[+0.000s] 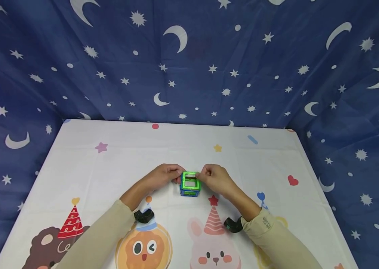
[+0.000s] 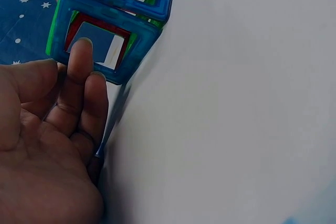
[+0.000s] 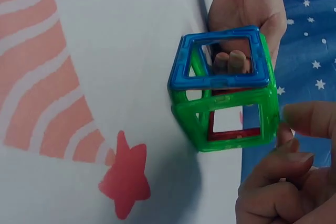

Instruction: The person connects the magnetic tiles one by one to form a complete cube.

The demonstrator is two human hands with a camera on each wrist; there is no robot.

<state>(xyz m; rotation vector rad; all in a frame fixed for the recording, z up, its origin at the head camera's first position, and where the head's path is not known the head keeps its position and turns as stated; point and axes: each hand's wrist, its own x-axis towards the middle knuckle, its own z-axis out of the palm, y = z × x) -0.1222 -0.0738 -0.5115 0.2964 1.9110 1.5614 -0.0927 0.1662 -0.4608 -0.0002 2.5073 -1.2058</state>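
A cube of magnetic tiles (image 1: pixel 190 173) stands between the two hands near the table's middle. Its top is a green square frame (image 3: pixel 226 98), with blue square frames (image 2: pixel 139 59) on the sides. A red frame (image 3: pixel 236 134) shows through the openings. On the left side, my left hand (image 1: pixel 162 176) holds the cube near its far corner, its fingertips (image 2: pixel 81 51) against a blue frame. At the far right corner, my right hand (image 1: pixel 219 180) pinches the green frame's edge between thumb and index finger. The hands partly hide those corners.
A white tablecloth (image 1: pixel 135 145) printed with cartoon animals, stars and hearts covers the table. Blue curtains (image 1: pixel 189 74) with moons and stars hang behind it and at both sides. A black band (image 1: pixel 144 215) sits at the left wrist, another (image 1: pixel 233 225) at the right.
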